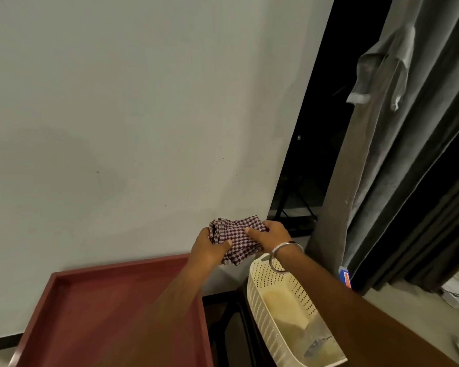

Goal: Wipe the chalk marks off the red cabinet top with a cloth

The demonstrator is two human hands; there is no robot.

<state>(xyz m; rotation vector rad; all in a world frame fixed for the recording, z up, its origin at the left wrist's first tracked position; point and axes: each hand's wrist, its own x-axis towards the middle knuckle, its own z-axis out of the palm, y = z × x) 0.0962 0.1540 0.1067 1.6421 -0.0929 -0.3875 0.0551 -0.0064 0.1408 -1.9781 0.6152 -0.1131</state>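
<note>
Red cabinet top (112, 319) lies nearest, at 7 o'clock, chalk faint. Basket (260, 295) sits at 5. Farther, my left hand (210, 247) and right hand (270, 233) both grip the bunched cloth (236, 234) midair; wadded so, it may smear or skip marks.

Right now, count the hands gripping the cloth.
2. The left hand grips the checked cloth at its left side, and the right hand at its right, held above the basket and cabinet top.

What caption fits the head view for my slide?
Both hands, left and right, bunch a checked cloth above the red cabinet top.
</note>
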